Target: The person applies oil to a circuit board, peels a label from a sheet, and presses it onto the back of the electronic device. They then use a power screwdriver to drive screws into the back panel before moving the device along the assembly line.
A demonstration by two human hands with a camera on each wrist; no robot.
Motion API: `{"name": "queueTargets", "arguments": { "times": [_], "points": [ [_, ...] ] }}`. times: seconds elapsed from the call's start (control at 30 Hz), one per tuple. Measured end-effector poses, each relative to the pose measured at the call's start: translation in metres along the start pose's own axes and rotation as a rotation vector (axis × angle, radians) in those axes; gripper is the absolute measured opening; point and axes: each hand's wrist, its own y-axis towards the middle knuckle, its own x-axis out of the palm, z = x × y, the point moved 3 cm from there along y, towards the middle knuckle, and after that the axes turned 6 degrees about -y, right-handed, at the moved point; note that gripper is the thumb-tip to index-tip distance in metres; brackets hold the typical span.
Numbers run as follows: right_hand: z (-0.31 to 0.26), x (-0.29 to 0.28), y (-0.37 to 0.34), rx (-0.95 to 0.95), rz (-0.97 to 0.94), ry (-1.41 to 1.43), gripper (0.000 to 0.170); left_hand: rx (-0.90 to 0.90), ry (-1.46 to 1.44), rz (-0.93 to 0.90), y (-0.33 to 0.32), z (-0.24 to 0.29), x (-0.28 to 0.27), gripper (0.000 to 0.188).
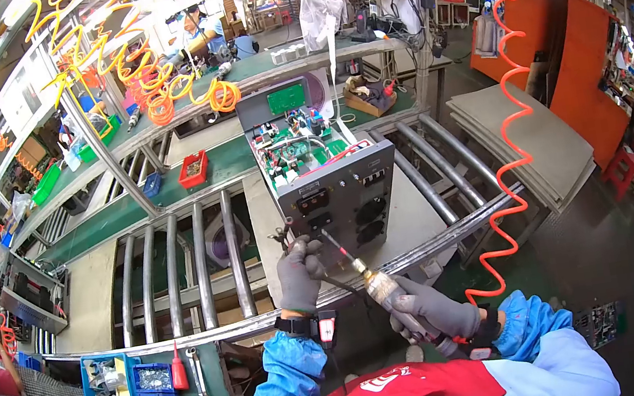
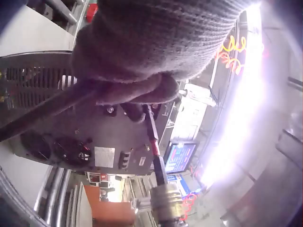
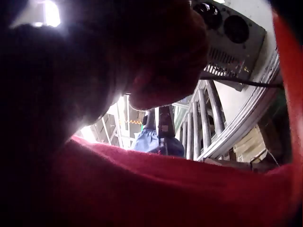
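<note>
A dark metal case (image 1: 342,202) with an uncovered top stands on the roller line, its back panel facing me and green circuit boards (image 1: 301,147) showing inside. My gloved left hand (image 1: 299,278) grips a black cable (image 2: 42,111) in front of that panel; the cable's forked end (image 1: 282,233) sticks up past the fingers. In a gloved fist, my right hand (image 1: 436,307) holds a power screwdriver (image 1: 384,288), its long bit (image 1: 338,246) pointing at the panel beside the left fingers. The right wrist view is mostly dark, with the right hand (image 3: 165,61) close to the lens.
Metal rollers (image 1: 202,264) run left and right of the case. An orange coiled hose (image 1: 507,178) hangs at the right. Blue bins (image 1: 157,392) of small hardware and wrenches (image 1: 198,377) lie at the lower left. A red bin (image 1: 193,170) sits behind the rollers; flat boards (image 1: 521,139) are stacked at the right.
</note>
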Motion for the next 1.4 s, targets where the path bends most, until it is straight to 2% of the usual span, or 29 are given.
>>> {"name": "queueTargets", "arguments": {
  "times": [0.07,0.3,0.5,0.53,0.6,0.63,0.67,0.7,0.73,0.83,0.97,1.1,1.2,1.23,1.33,1.37,1.4],
  "points": [
    [-0.01,0.003,0.008,-0.042,0.069,-0.025,0.063,-0.016,-0.075,-0.014,-0.007,-0.005,0.001,0.024],
    [-0.023,0.004,0.034,-0.118,0.083,-0.032,0.065,-0.075,0.137,0.003,-0.048,-0.022,0.027,0.034],
    [-0.027,0.007,0.042,-0.143,0.127,-0.074,0.056,-0.074,0.307,-0.023,-0.07,-0.018,0.054,0.033],
    [-0.026,0.006,0.043,-0.138,0.125,-0.057,0.054,-0.099,0.312,0.029,-0.07,-0.022,0.052,0.031],
    [-0.022,0.005,0.043,-0.126,0.123,-0.024,0.052,-0.05,0.374,0.004,-0.073,-0.018,0.062,0.03],
    [-0.012,0.002,0.047,-0.078,0.008,0.175,0.053,-0.026,0.404,-0.008,-0.076,-0.014,0.067,0.03],
    [0.003,-0.005,0.053,-0.03,-0.106,0.376,0.054,-0.1,0.393,-0.046,-0.079,-0.008,0.069,0.029],
    [0.008,-0.006,0.057,0.019,-0.219,0.577,0.056,-0.068,0.382,-0.063,-0.077,-0.009,0.071,0.029],
    [0.004,-0.004,0.06,-0.053,-0.429,0.758,0.061,-0.038,0.369,-0.082,-0.076,-0.013,0.074,0.03],
    [-0.005,-0.002,0.058,-0.021,-0.542,0.971,0.061,-0.012,0.346,-0.116,-0.076,-0.014,0.079,0.031],
    [-0.005,-0.003,0.054,-0.038,-0.301,0.707,0.056,-0.129,0.287,-0.113,-0.076,-0.017,0.074,0.032],
    [0.003,-0.001,0.056,0.01,-0.223,0.641,0.049,-0.123,0.323,-0.108,-0.082,-0.015,0.071,0.03],
    [0.004,0.0,0.052,-0.017,-0.134,0.507,0.044,-0.108,0.24,-0.128,-0.088,-0.017,0.075,0.029],
    [0.004,0.0,0.051,-0.024,-0.102,0.457,0.043,-0.106,0.266,-0.078,-0.088,-0.017,0.072,0.028],
    [-0.011,0.008,0.033,-0.098,0.045,0.1,0.049,-0.085,0.32,0.068,-0.063,-0.011,0.048,0.031],
    [-0.008,0.008,0.03,-0.067,0.012,0.083,0.052,0.02,0.206,-0.045,-0.057,-0.001,0.045,0.033],
    [-0.002,0.007,0.025,-0.035,-0.02,0.063,0.056,0.027,0.157,-0.033,-0.05,0.007,0.041,0.033]
  ]
}}
